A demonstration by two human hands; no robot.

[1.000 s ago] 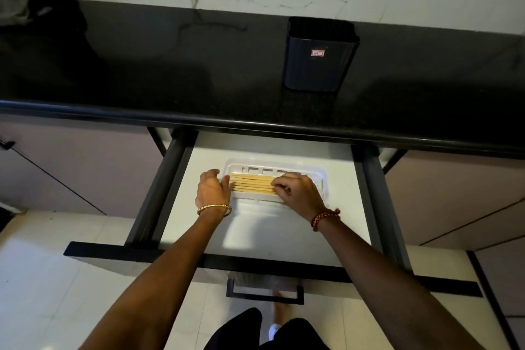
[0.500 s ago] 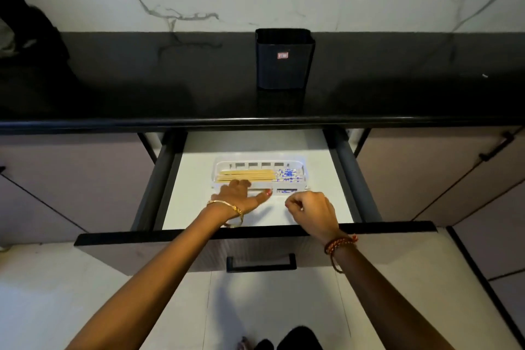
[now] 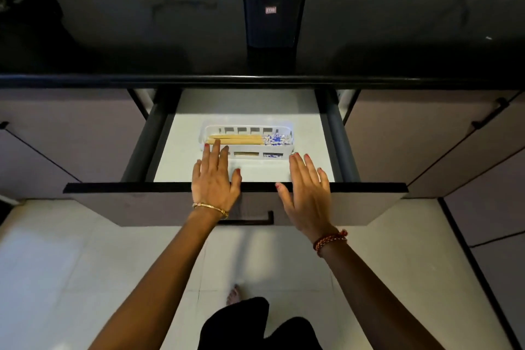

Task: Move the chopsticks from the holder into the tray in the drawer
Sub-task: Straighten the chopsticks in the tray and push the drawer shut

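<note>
Wooden chopsticks flat in white tray, open drawer.

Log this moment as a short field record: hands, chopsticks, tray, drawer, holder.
left hand: open, fingers straight, over the drawer's front edge, fingertips by the tray's near left corner
right hand: open, fingers spread, holds nothing
chopsticks: lying flat in the tray, patterned blue ends to the right
tray: white, slotted walls, on the drawer floor
drawer: pulled out
holder: black, upright on the counter; inside not visible
</note>
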